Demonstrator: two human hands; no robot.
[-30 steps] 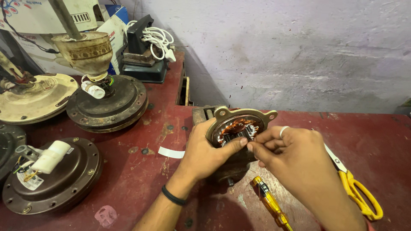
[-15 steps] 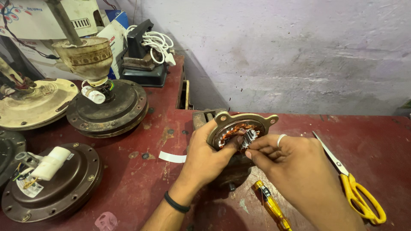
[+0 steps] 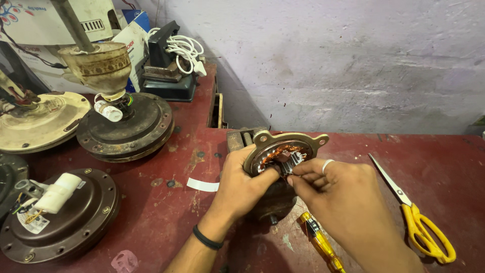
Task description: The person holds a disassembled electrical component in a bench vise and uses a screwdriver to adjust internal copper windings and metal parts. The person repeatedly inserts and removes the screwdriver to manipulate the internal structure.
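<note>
- Head view: left hand (image 3: 242, 187) grips the motor stator (image 3: 283, 154) upright above the desk (image 3: 166, 202); right hand (image 3: 328, 194) pinches its copper windings (image 3: 280, 150).
- Thin winding wire could snap from hard tugging; the stator could tip.

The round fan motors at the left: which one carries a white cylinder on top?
The dark brown motor nearest the camera; the others lack one lying on top.

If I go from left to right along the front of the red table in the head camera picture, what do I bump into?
Brown fan motor with a white capacitor → white paper strip → left hand → right hand → yellow-handled scissors.
</note>
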